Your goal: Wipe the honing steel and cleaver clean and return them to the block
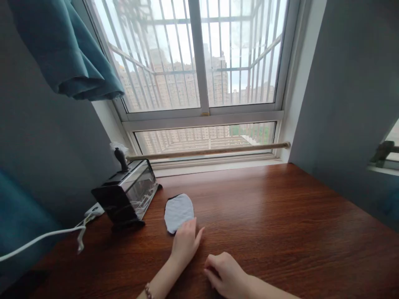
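Note:
My left hand [186, 242] lies flat on the wooden table [280, 216], its fingers stretched out and resting on the near edge of a small rounded grey-white cloth pad [178, 211] with a dark rim. My right hand [225, 274] rests on the table just to the right and nearer to me, fingers curled under; whether anything is in them I cannot make out. A bead bracelet [148, 290] shows on my left wrist.
A black and clear box-shaped device [127, 194] stands left of the pad, with a white cable [46, 236] trailing off the left edge. A wooden rod [208, 151] runs along the barred window [199, 62]. Teal curtain [65, 50] hangs upper left; grey walls on both sides.

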The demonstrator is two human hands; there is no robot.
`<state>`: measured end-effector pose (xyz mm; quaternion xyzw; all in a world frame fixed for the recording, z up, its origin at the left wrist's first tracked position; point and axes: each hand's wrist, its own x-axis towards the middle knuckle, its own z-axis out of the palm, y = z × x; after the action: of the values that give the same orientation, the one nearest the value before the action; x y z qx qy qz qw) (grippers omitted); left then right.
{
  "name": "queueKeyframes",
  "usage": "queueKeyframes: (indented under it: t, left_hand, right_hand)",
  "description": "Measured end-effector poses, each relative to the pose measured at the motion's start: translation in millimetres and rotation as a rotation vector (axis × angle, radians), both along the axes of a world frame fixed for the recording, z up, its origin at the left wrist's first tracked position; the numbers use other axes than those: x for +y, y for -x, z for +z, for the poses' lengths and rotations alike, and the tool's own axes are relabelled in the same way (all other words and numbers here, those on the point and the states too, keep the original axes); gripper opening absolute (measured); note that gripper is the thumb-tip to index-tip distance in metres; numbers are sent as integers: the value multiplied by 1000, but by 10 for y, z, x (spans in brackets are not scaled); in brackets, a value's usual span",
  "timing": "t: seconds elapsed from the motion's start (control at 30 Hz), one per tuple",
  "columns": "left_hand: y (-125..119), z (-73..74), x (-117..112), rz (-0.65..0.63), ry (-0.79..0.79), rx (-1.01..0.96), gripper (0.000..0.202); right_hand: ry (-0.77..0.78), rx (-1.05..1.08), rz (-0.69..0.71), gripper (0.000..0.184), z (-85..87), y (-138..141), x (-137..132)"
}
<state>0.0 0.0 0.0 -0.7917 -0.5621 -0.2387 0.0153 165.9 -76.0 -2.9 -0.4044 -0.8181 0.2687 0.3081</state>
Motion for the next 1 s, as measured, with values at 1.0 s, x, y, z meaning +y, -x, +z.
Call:
queueKeyframes:
  t: [1.0]
  left_hand:
    - [95,210,90,-51,-194,-524,27]
  right_hand:
    - [1,-538,-201,82,-84,-382,127]
